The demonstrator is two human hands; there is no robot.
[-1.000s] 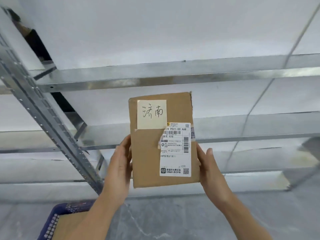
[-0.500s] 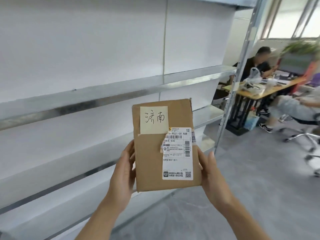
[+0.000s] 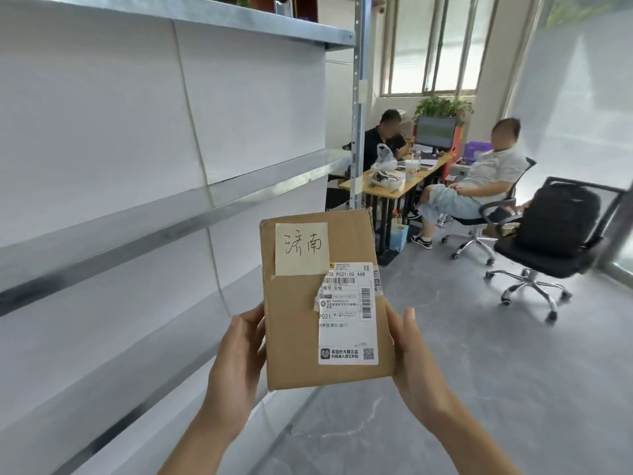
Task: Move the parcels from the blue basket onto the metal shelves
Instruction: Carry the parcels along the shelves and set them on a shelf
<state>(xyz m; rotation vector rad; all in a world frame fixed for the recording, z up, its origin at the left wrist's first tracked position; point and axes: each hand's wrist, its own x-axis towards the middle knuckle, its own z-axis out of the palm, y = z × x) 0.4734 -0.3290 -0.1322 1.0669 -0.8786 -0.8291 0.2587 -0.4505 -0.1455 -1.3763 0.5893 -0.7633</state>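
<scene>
I hold a flat brown cardboard parcel (image 3: 294, 317) upright in front of me, with a yellow handwritten note and a white shipping label on its face. My left hand (image 3: 239, 358) grips its left edge and my right hand (image 3: 414, 361) grips its right edge. The metal shelves (image 3: 164, 214) with white back panels run along the left, several tiers one above another, their boards bare beside the parcel. The blue basket is out of view.
A shelf upright (image 3: 358, 108) stands at the unit's far end. Beyond it two people sit at a wooden desk (image 3: 397, 180) with a monitor. An empty black office chair (image 3: 551, 245) stands on the grey floor at the right.
My view has swung right and up, from the lower shelves and the basket corner to the shelf end and the office. The parcel stays held in both hands.
</scene>
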